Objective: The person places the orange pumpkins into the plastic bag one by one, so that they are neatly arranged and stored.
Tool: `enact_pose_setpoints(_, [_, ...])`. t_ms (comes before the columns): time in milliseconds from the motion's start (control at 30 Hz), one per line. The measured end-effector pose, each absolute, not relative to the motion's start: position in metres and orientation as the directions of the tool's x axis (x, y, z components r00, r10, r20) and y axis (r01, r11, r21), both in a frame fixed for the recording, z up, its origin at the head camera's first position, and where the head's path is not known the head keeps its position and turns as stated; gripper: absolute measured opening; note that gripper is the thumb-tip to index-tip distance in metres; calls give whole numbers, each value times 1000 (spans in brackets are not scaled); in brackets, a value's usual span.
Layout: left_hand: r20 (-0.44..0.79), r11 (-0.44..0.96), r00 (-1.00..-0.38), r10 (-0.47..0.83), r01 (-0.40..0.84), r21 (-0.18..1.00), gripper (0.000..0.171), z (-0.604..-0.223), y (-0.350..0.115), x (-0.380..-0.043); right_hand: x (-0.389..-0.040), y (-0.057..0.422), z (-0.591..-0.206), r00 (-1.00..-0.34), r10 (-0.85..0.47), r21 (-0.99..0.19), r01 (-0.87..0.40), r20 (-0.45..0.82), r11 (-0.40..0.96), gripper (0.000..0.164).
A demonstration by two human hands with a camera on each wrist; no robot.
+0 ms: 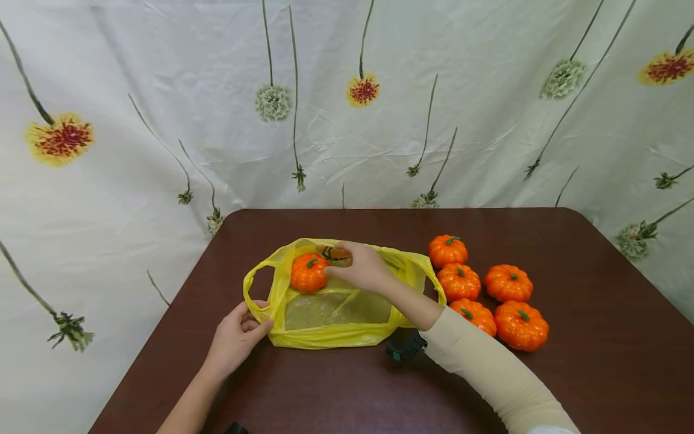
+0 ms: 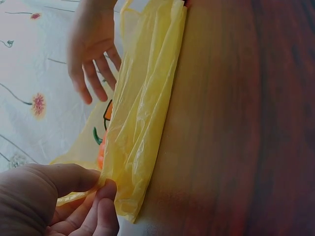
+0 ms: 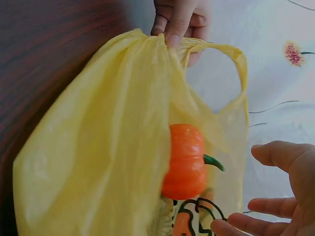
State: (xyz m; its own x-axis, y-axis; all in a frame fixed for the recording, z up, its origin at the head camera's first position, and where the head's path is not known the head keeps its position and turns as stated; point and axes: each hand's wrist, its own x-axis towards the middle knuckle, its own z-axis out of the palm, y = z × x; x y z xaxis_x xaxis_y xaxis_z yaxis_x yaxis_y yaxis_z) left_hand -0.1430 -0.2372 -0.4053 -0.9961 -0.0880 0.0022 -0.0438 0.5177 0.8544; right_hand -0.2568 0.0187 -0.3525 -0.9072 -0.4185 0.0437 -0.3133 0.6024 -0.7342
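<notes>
A yellow plastic bag (image 1: 336, 336) lies on the table with its mouth spread toward me. My left hand (image 1: 238, 334) pinches the bag's left edge near the handle loop, between thumb and fingers in the left wrist view. Inside the bag at its left sits a small orange pumpkin (image 1: 309, 274) with a green stem. My right hand (image 1: 360, 265) reaches over the bag's mouth, just right of that pumpkin. In the right wrist view its fingers (image 3: 270, 206) are spread and apart from the pumpkin (image 3: 187, 160), holding nothing.
To the bag's right, several more orange pumpkins (image 1: 508, 283) stand grouped on the dark brown table (image 1: 596, 361). One pumpkin (image 1: 459, 281) is close to the bag's right handle. Behind the table hangs a pale curtain (image 1: 325, 138) with a flower print.
</notes>
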Motion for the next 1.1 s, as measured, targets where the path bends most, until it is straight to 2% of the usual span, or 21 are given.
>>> enact_pose_setpoints(200, [1,523,-995,-95,-50,851,39,-405,-237,-143,-253,38,-339,-911,-401,-740,-334,95,584,42])
enact_pose_setpoints(300, [5,520,-996,-94,-45,853,39,-406,-236,-143,-254,50,-333,-912,-392,-742,-344,119,575,37])
enact_pose_setpoints(733, [18,516,-995,-94,-33,856,38,-406,-236,-144,-258,106,-316,-931,-317,-760,-337,182,555,33])
enact_pose_setpoints(1100, [-6,500,-995,-104,-57,864,40,-407,-238,-146,-265,149,-315,-961,-231,-761,-263,151,593,39])
